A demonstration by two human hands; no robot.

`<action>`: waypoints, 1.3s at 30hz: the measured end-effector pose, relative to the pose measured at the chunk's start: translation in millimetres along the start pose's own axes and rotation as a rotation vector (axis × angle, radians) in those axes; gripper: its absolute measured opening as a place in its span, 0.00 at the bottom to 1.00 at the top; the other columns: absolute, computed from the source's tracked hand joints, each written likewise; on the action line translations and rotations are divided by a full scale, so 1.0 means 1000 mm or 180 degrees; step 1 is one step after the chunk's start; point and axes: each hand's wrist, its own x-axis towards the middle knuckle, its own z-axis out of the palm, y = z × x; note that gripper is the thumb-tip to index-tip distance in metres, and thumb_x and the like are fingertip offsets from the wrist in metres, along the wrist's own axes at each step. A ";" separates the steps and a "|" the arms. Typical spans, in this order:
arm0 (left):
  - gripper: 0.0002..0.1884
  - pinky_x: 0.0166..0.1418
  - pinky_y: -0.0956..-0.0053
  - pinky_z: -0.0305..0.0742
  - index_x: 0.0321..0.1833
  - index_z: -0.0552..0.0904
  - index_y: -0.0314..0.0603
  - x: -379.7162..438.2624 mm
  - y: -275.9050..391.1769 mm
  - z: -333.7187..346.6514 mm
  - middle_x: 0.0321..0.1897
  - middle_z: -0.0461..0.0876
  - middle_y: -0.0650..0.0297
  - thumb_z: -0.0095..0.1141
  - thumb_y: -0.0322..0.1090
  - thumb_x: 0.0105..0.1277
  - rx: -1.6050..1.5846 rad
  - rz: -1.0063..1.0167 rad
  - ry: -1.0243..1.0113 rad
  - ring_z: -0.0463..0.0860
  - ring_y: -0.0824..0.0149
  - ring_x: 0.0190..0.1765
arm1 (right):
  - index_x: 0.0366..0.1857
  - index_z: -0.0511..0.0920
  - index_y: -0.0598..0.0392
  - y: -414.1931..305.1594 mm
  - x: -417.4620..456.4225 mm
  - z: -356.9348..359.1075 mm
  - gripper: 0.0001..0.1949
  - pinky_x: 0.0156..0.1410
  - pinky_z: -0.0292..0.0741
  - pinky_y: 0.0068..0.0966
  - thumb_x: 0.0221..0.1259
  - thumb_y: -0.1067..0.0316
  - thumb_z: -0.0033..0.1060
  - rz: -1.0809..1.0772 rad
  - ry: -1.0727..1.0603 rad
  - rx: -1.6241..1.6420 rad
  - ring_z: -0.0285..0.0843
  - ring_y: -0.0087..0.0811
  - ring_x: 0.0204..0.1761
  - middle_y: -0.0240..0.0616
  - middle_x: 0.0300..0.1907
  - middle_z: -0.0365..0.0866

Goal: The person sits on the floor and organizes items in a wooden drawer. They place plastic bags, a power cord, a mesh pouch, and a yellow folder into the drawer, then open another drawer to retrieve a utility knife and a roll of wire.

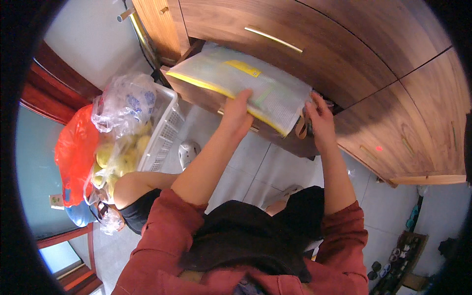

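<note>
A translucent mesh zip pouch (280,99) with a yellow zipper edge and a yellow label lies across the pulled-out drawer (195,86) of a wood-grain cabinet. My left hand (238,116) grips the pouch's front edge, its thumb on top and its other fingers largely hidden. At the pouch's right end is my right hand (322,118), fingers bent close to the edge; whether they hold it is unclear. Between that hand and the pouch corner hangs a tan strap loop (301,128). The pouch covers most of the drawer's inside.
Left of the drawer stands a white plastic basket (160,132) with bagged yellow-green fruit (123,155). A red plastic bag (77,151) lies beside it. Above the drawer is a closed drawer front with a metal handle (273,39). Sunglasses (374,271) and a rack are at lower right.
</note>
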 end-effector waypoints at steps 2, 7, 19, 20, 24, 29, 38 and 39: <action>0.21 0.61 0.61 0.63 0.57 0.61 0.33 0.013 -0.006 0.007 0.52 0.67 0.53 0.45 0.26 0.60 -0.0096 -0.0052 -0.0074 0.68 0.57 0.55 | 0.58 0.64 0.55 0.005 0.001 -0.002 0.24 0.57 0.62 0.21 0.58 0.62 0.54 0.0083 -0.0091 0.0108 0.66 0.24 0.51 0.34 0.52 0.68; 0.21 0.62 0.60 0.61 0.57 0.60 0.32 0.027 -0.027 0.011 0.53 0.67 0.52 0.43 0.25 0.61 -0.0160 -0.0139 -0.0150 0.67 0.55 0.56 | 0.56 0.66 0.58 0.028 0.004 0.014 0.24 0.59 0.61 0.24 0.53 0.66 0.55 -0.0625 0.0030 -0.0900 0.67 0.31 0.52 0.39 0.53 0.69; 0.32 0.64 0.49 0.51 0.66 0.52 0.56 0.044 0.060 -0.010 0.63 0.55 0.52 0.49 0.48 0.60 0.6584 0.1709 -0.1243 0.53 0.45 0.65 | 0.59 0.61 0.51 0.034 0.048 0.033 0.30 0.60 0.59 0.34 0.47 0.66 0.54 -0.0711 0.0437 -0.2469 0.63 0.48 0.55 0.53 0.53 0.65; 0.34 0.65 0.46 0.47 0.67 0.50 0.64 0.064 0.057 -0.018 0.66 0.50 0.53 0.48 0.54 0.60 0.8000 0.1203 -0.0762 0.49 0.43 0.67 | 0.59 0.61 0.52 0.033 0.048 0.030 0.29 0.60 0.60 0.36 0.47 0.67 0.54 -0.0653 0.0233 -0.2112 0.61 0.50 0.56 0.54 0.53 0.65; 0.38 0.64 0.41 0.43 0.67 0.47 0.72 0.111 0.059 -0.011 0.69 0.41 0.55 0.47 0.63 0.54 0.7569 0.0108 -0.1297 0.44 0.43 0.68 | 0.58 0.63 0.50 0.031 0.043 0.020 0.29 0.60 0.60 0.35 0.46 0.67 0.57 -0.0602 -0.0319 -0.1504 0.60 0.52 0.57 0.53 0.54 0.63; 0.35 0.63 0.43 0.46 0.65 0.54 0.69 0.100 0.055 -0.005 0.68 0.46 0.54 0.48 0.61 0.55 0.8096 0.0481 -0.1013 0.48 0.45 0.68 | 0.58 0.64 0.48 0.004 0.020 0.021 0.29 0.62 0.57 0.36 0.48 0.62 0.60 -0.1154 0.0161 -0.3725 0.57 0.46 0.60 0.50 0.60 0.58; 0.35 0.64 0.54 0.54 0.64 0.60 0.53 0.116 0.023 -0.002 0.62 0.59 0.51 0.53 0.56 0.54 0.7084 0.1321 -0.2231 0.55 0.51 0.65 | 0.56 0.66 0.48 0.040 0.044 0.013 0.24 0.67 0.49 0.42 0.56 0.50 0.48 -0.1235 -0.0441 -0.3299 0.46 0.51 0.65 0.48 0.64 0.51; 0.34 0.62 0.56 0.57 0.62 0.63 0.50 0.119 0.027 -0.005 0.60 0.62 0.50 0.54 0.54 0.53 0.6880 0.1407 -0.2352 0.58 0.50 0.64 | 0.55 0.67 0.48 0.034 0.037 0.015 0.23 0.66 0.50 0.42 0.56 0.51 0.49 -0.1273 -0.0251 -0.3482 0.47 0.50 0.65 0.47 0.64 0.51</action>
